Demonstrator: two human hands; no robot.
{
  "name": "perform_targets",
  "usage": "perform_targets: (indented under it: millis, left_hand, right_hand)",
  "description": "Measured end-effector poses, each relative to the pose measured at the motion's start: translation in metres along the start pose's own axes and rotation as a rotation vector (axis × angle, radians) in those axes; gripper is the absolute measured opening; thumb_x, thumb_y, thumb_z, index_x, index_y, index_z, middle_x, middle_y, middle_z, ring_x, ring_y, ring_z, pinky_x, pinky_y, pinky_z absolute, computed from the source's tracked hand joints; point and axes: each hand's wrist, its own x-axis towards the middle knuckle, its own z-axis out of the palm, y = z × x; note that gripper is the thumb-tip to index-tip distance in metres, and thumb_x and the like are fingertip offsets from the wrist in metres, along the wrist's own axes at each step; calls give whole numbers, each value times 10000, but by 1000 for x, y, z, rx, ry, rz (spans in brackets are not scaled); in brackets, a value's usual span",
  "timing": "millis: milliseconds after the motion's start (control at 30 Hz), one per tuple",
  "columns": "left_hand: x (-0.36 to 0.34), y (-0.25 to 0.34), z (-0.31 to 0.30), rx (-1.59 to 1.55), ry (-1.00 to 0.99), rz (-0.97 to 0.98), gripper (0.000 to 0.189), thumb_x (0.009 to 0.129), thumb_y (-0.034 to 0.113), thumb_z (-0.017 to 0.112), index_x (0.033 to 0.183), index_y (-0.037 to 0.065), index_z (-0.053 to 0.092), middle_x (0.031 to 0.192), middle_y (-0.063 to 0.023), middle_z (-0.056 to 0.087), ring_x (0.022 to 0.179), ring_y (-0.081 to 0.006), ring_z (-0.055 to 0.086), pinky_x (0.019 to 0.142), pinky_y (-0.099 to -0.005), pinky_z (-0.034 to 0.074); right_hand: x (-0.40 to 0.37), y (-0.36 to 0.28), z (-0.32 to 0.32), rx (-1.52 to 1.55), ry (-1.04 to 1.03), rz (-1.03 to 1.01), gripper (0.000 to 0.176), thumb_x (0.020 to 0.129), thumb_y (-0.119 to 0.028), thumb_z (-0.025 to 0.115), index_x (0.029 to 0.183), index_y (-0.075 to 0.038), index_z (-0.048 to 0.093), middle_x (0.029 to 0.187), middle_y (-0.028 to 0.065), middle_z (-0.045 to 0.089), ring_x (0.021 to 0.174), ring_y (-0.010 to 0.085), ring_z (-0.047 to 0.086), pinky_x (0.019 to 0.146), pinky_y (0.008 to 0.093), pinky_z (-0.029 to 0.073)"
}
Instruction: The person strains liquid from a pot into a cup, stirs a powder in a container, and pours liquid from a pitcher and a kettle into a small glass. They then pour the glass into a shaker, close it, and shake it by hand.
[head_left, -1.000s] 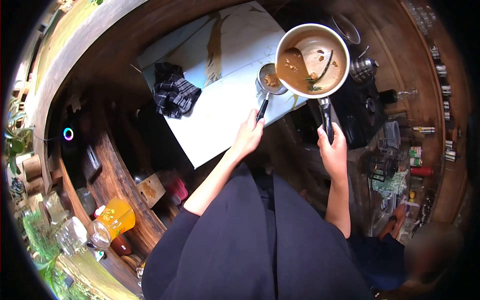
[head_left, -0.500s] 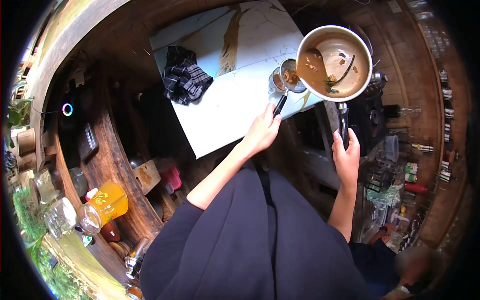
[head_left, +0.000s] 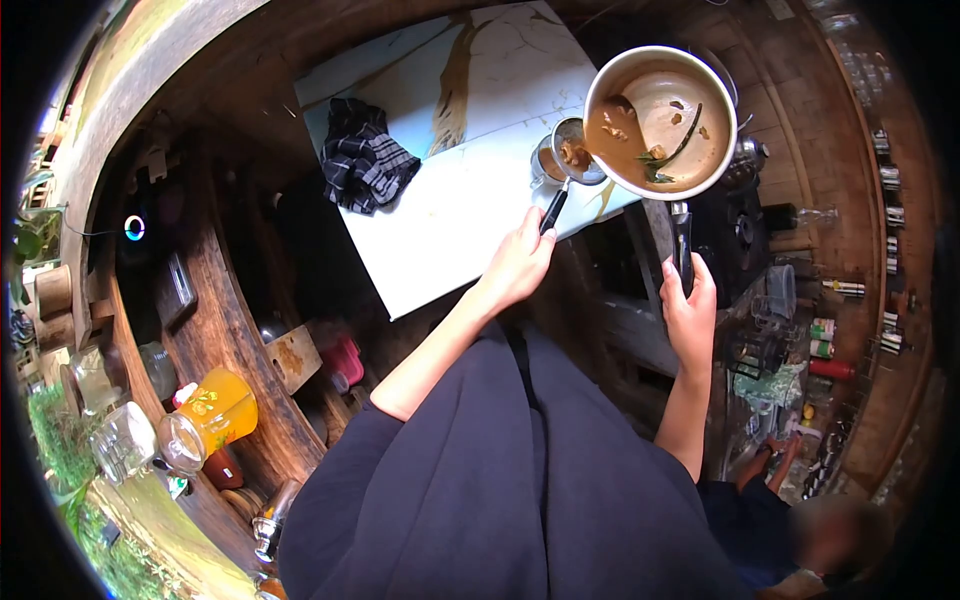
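Head view: our left hand [head_left: 521, 260], fingers curled, grasps 1 strainer [head_left: 591, 172] by its handle, overlapping our sight of 1 glass [head_left: 545, 168]; our right hand [head_left: 690, 312] grips 1 tilted saucepan [head_left: 654, 92], brown liquid [head_left: 611, 132] pooled strainer-side. 1 table [head_left: 420, 255] bears 1 checked cloth [head_left: 366, 168].

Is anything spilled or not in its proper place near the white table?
Nothing looks spilled on the white table. The checked cloth lies crumpled there, slightly untidy. The pan is tilted, its brown liquid gathered towards the strainer, but the right hand holds it, so this seems deliberate.
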Motion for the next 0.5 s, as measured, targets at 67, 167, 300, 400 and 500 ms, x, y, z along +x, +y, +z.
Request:
perform_targets:
  millis: [67,167,300,400,500]
  left_hand:
    - [1,-4,2,-1,-4,-7,302,958,205,445,1152,-22,397,916,-341,580,923,-513,562,799,-526,428]
    - [3,-12,6,-9,85,37,205,968,227,484,1038,36,465,661,-87,505,627,-204,534,622,-357,436]
    - [-1,0,-1,-17,39,1,238,961,214,466,1077,9,435,773,-201,545,766,-355,550,704,-436,433]
    - [-2,4,-3,-17,-4,-27,273,956,200,446,1114,-18,404,889,-321,585,907,-506,567,790,-514,431]
    - [-2,5,-3,-17,-1,-16,275,955,199,447,1118,-19,404,886,-322,585,904,-505,569,788,-514,432]
  right_hand:
    - [0,0,0,-7,5,-12,115,948,-131,597,929,-26,556,707,-42,493,597,27,431,525,196,348]
    - [1,1,0,-37,8,-10,125,945,-136,601,920,-22,558,708,-34,500,598,32,437,528,206,353]
    - [1,2,1,-72,14,-9,130,942,-139,604,909,-20,561,707,-22,506,595,38,441,526,220,357]
    - [2,3,3,-125,23,-14,131,940,-130,603,909,-10,562,709,-5,516,611,54,455,546,238,375]
    - [2,4,5,-176,51,-102,132,939,-119,600,913,3,560,713,6,526,635,71,469,571,253,390]
